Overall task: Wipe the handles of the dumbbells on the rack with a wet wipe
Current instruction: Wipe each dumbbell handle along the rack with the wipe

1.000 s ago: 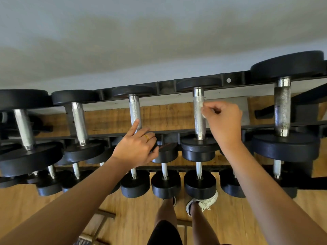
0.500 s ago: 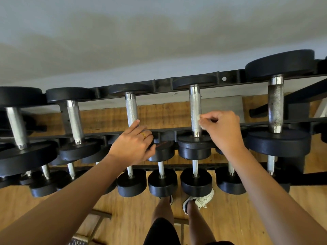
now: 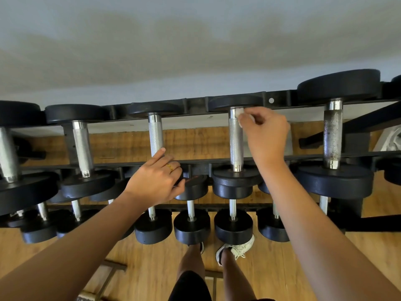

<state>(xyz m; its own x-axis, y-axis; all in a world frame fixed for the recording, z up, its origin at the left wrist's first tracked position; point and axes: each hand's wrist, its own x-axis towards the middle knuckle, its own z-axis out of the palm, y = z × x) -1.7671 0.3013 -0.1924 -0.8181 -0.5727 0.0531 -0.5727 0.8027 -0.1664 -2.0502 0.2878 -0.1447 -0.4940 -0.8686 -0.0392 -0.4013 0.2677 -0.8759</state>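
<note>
Hands: right hand (image 3: 263, 131) pinches a small wadded wet wipe (image 3: 239, 111) in curled fingertips. The wipe is pressed to the far end of the fourth handle (image 3: 236, 140) from the left on the top tier, just under its far head (image 3: 235, 103). Left hand (image 3: 155, 181) holds nothing. Its fingers are relaxed, index laid along the near end of the neighbouring handle (image 3: 155, 135) to the left, the others loosely bent beside it.

Risks, as I judge them:
- Wipe touches only the right flank of the bar. Left and under sides likely get skipped unless it wraps round.
- Knurling looks coarse. A wad this small could snag, shred, or slip from the pinch and drop through the rack (image 3: 195, 103) to the lower tier.
- Left hand steadies a different dumbbell, so nothing braces the bar being wiped. A hard rub could roll it in its cradle, and the shoes (image 3: 235, 248) sit right below the near edge.
- Rusty-looking handle (image 3: 332, 135) to the right would probably foul the wipe fast.

In the way: far head caps the stroke at one end, near head (image 3: 235, 181) and near rail (image 3: 303, 157) at the other. Smaller dumbbells (image 3: 192, 227) fill the lower tier, under both forearms. Wood floor (image 3: 368, 246) beneath. Pale object (image 3: 390, 140) at the right edge, cannot tell what.
</note>
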